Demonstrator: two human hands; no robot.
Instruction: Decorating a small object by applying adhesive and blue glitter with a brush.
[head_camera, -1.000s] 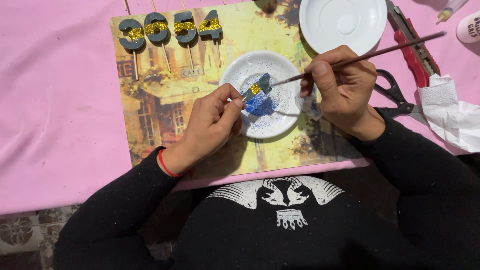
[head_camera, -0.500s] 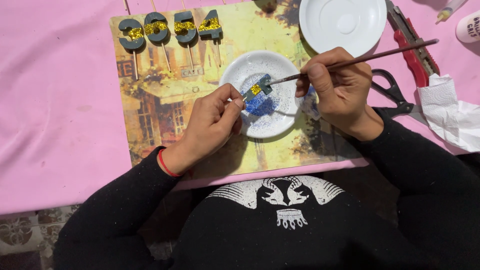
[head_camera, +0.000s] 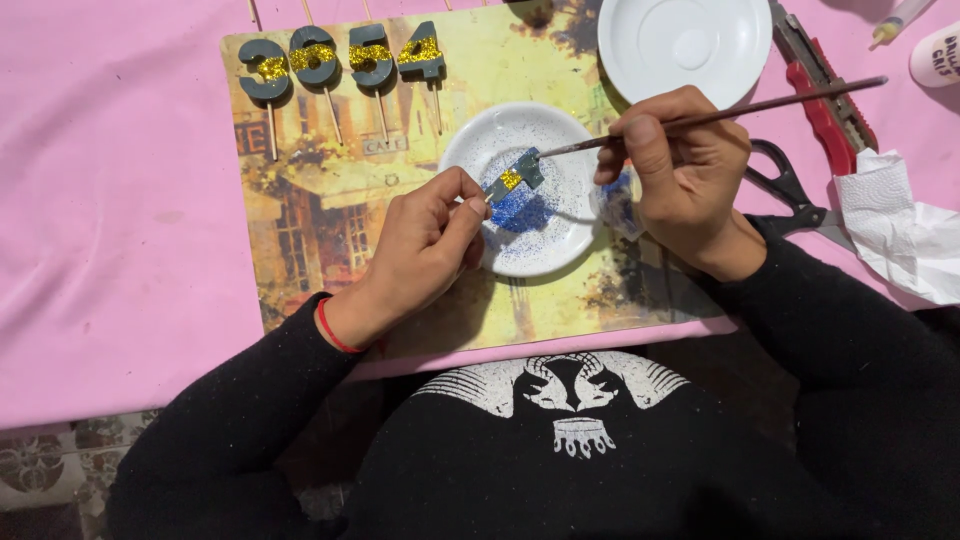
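Left hand (head_camera: 425, 245) pinched on a small grey number piece (head_camera: 515, 178) banded with gold glitter, held tilted just above the white saucer (head_camera: 480, 140) at the middle of the picture-printed placemat (head_camera: 300, 260). Right hand (head_camera: 685, 175) closed around a thin brown paintbrush (head_camera: 720, 117), its bristle tip touching the upper right end of the piece, handle slanting away up and to the right of the saucer. Also tucked under the right palm, at the saucer's right rim: a small clear bag of blue glitter (head_camera: 618, 200). Inside the saucer, beneath the piece, a heap of blue glitter (head_camera: 520, 212) with loose specks scattered round it. Compared with half a second back and a second back, hardly any shift: piece in the same spot over the saucer, brush tip on the same end, both grips unchanged; only a slight resettling of the right fingers on the handle. Reads as steady dabbing at one spot, with the gold band already laid and blue not yet visibly on the piece. Up and left of the saucer, four finished grey numbers (head_camera: 340, 62) with gold bands on thin sticks. Up and right, a second, bare white saucer (head_camera: 640, 60). Right of the saucer, black scissors (head_camera: 790, 190), a red-handled cutter (head_camera: 815, 100), and crumpled white tissue (head_camera: 895, 235) on the pink tablecloth (head_camera: 110, 200).
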